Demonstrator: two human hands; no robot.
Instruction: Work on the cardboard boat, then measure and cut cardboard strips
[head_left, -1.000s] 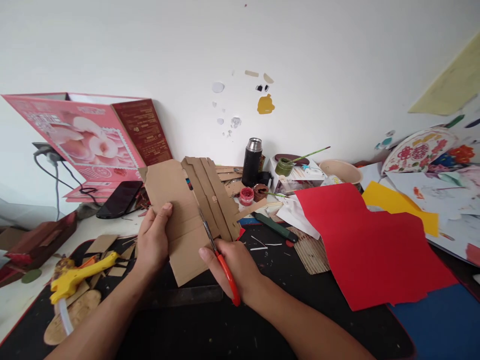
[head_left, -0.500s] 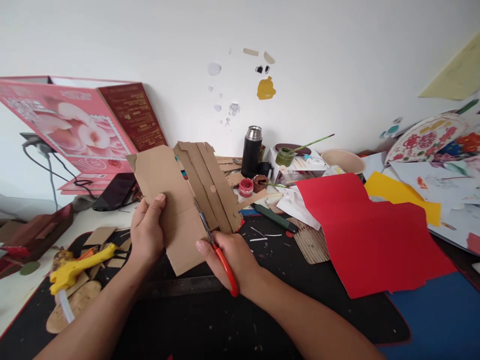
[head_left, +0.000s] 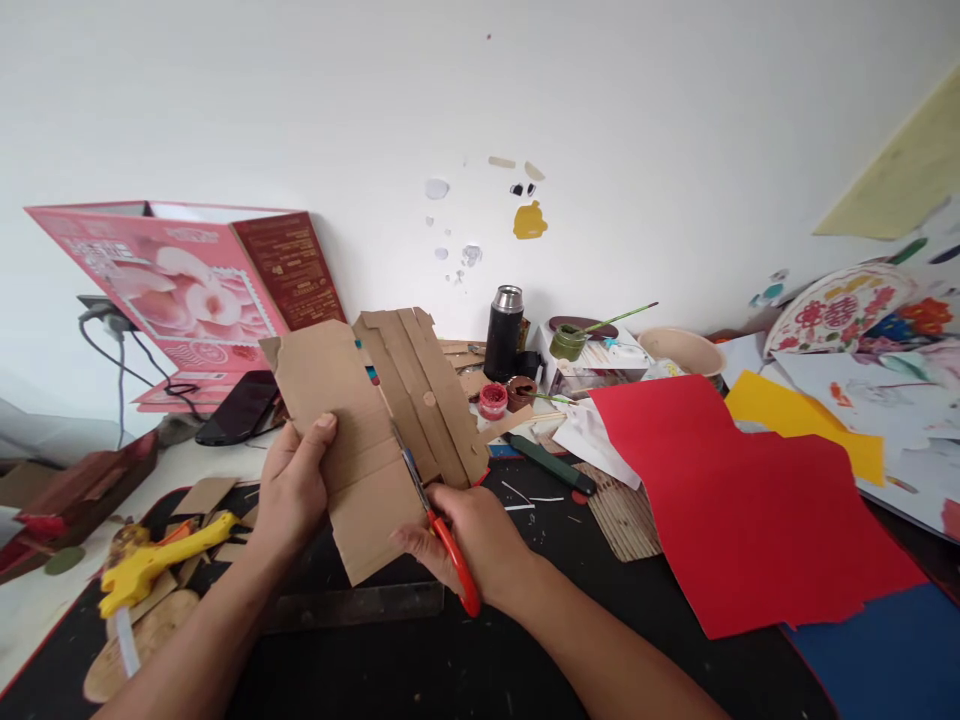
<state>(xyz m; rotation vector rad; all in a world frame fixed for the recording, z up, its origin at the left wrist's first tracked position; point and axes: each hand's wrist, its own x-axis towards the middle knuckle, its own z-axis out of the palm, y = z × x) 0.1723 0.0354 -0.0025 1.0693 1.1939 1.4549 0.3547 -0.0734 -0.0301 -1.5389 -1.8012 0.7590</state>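
Note:
My left hand [head_left: 294,478] grips a piece of brown cardboard [head_left: 360,450] by its left edge, thumb on top and fingers behind. Red-handled scissors [head_left: 452,560] are in my right hand [head_left: 480,535], which is closed round the handles. Their blades lie along the cardboard's right edge, pointing up and away from me. Just behind sits a second, creased cardboard piece [head_left: 420,385] with torn edges; the held piece partly covers it. Whether the two are joined I cannot tell.
To the left lie a yellow glue gun [head_left: 161,565] and a phone [head_left: 236,408]. Behind stand a black flask [head_left: 504,335] and a red paint jar [head_left: 493,401]. A green utility knife [head_left: 551,463] and red paper [head_left: 742,500] are on the right.
The whole view has tilted up slightly, so things appear lower. My right thumb has lifted a little on the scissors; both hands keep their holds.

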